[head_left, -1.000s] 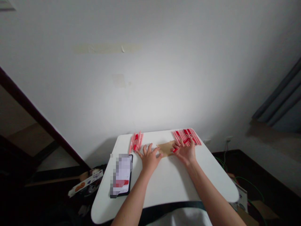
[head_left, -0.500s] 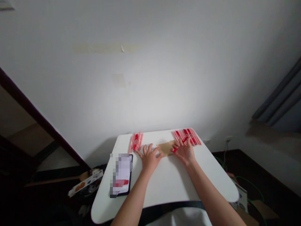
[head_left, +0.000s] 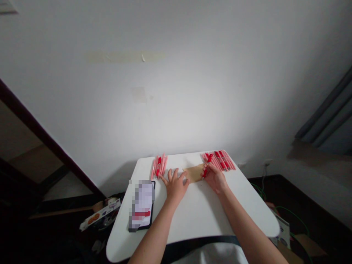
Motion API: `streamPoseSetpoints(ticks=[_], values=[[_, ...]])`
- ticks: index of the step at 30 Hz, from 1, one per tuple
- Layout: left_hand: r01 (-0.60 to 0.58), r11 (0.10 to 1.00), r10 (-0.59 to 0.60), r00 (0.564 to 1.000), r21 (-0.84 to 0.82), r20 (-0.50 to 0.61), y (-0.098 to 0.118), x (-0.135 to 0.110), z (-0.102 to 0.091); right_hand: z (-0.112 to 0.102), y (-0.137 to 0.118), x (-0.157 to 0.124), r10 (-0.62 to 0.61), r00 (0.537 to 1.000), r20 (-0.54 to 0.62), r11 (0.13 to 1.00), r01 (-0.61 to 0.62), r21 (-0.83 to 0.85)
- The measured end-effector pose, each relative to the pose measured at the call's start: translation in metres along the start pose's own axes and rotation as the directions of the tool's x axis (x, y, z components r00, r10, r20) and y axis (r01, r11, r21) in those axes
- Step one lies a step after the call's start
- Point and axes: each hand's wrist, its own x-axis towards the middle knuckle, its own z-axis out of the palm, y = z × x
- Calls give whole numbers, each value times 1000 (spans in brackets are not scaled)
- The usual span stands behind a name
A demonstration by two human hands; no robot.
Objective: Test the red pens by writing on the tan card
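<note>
A red pen (head_left: 208,163) is gripped in the fingers of my right hand (head_left: 216,179). It stands tilted, its lower tip at the right end of a tan piece of paper (head_left: 194,173). My left hand (head_left: 176,185) lies with fingers spread on the white table, its thumb touching the paper's left edge. Just beyond its fingertips is a small group of pink and red pens (head_left: 159,165). Past my right hand, a larger row of pink and red pens (head_left: 224,160) lies side by side. Whatever is on the paper is too small to make out.
The white table (head_left: 198,216) has rounded corners and stands against a pale wall. A phone (head_left: 143,205), its screen blurred, lies at the table's left side. Boxes and clutter (head_left: 101,214) sit on the floor to the left, and green cables (head_left: 295,216) run along the right.
My right hand has turned the red pen from a flatter slant to a steeper one, with the fingers now closer around it. My left hand has stayed nearly still.
</note>
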Motion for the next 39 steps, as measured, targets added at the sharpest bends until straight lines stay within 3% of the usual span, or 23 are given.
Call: streamPoseSetpoints(ticks=[5,9,12,18,22,26,30,39], values=[[-12,999,13,1000,30,-17,2,1,0,-9,4,7,-116,988,-107,988,104,-111],[-15,998,16,1000,61,-20,2,6,-6,-18,-4,7,-259,959,-115,893,192,-407],[-11,996,12,1000,85,-8,3,13,-11,-25,-15,7,-414,908,-68,680,259,-686],[11,992,-10,1000,127,-9,7,27,-14,-37,-37,12,-641,766,49,267,283,-921],[20,993,-18,1000,119,-13,8,37,-8,-43,-42,18,-630,772,85,-28,88,-996],[46,994,-43,999,100,-31,8,43,-2,-45,-40,25,-586,807,79,-216,-62,-974],[44,994,-37,997,104,-63,8,44,1,-46,-35,29,-562,823,85,-300,-107,-948],[48,994,-36,992,94,-122,6,45,7,-48,-31,33,-534,840,95,-343,-113,-932]])
